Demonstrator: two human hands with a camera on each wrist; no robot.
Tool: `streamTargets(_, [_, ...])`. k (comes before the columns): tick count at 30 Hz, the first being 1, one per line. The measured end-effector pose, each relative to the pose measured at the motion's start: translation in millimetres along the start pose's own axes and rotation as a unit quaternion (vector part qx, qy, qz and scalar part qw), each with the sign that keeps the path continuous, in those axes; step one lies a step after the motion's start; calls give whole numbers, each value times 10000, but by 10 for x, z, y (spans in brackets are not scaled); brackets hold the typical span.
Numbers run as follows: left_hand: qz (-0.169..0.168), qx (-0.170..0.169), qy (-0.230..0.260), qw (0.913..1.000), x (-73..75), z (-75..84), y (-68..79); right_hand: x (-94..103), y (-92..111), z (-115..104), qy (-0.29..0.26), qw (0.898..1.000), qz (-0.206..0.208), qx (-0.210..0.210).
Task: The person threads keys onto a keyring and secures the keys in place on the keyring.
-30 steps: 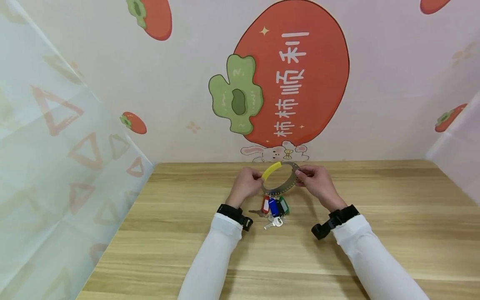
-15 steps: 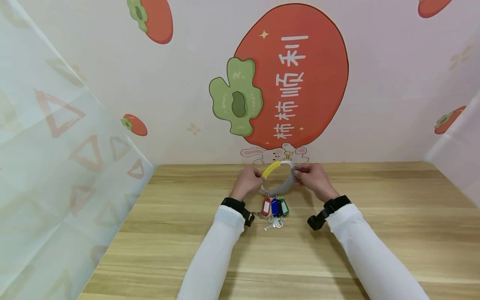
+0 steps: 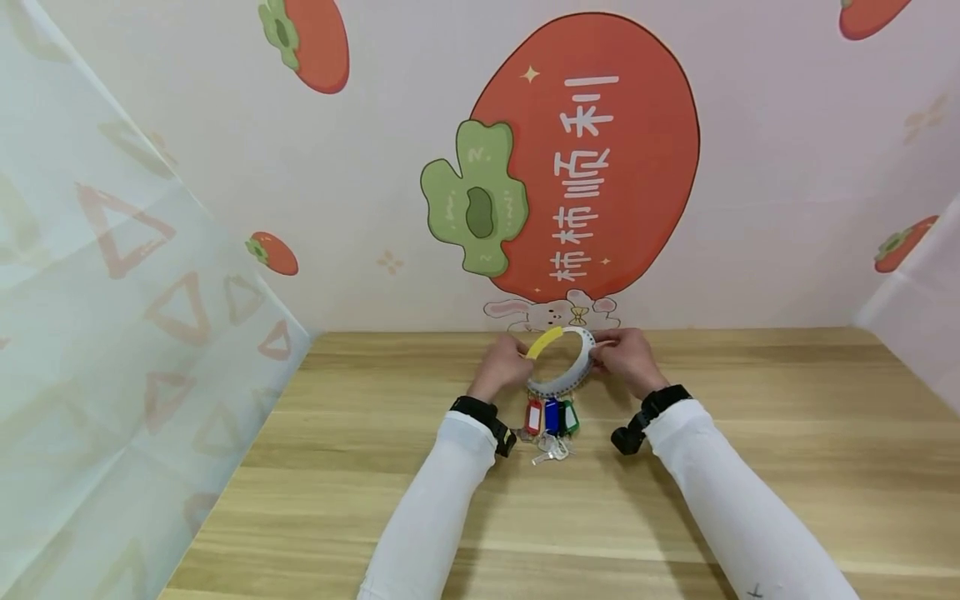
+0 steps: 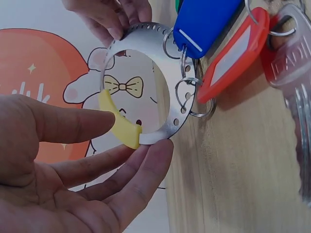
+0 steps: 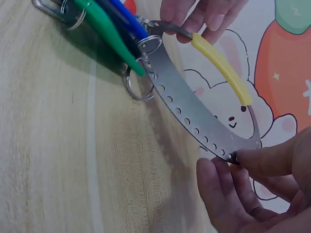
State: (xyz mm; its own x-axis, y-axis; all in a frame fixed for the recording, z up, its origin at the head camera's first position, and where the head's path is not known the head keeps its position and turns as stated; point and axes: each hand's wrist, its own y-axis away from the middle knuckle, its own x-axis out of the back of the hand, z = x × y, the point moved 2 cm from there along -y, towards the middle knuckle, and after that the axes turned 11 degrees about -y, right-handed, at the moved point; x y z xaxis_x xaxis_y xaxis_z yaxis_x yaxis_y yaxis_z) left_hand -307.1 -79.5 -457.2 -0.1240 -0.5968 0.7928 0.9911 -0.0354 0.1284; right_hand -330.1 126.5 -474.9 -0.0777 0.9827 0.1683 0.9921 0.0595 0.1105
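Note:
Both hands hold up a large metal key ring [image 3: 564, 385] with a row of holes along its edge and a yellow grip [image 3: 545, 341]. My left hand [image 3: 502, 367] pinches it at the yellow grip, with the thumb on the yellow in the left wrist view. On the opposite side, my right hand [image 3: 632, 360] pinches the metal band between thumb and fingers. From small split rings at the bottom hang a red tag [image 3: 533, 417], a blue tag [image 3: 552, 415], a green tag [image 3: 572, 418] and keys [image 3: 553, 450]. One key [image 4: 294, 82] has a clear reddish head.
A wood-grain table [image 3: 360, 467] lies under the hands. Behind it stands a white backdrop [image 3: 780, 208] printed with persimmons and a rabbit. A pale patterned sheet [image 3: 97, 350] slopes along the left side. Wrist straps with cameras sit on both arms.
The metal band has turned from dark to bright as the ring tilts slightly. The right forearm has shifted a little inward. The tags hang straighter, and the leftmost key sticks out less.

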Motion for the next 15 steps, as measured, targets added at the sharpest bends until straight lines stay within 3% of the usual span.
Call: streamTargets(15, [-258,316,-200,9990,-66,17,-28,-62,-72,55,799,9963,-31,-309])
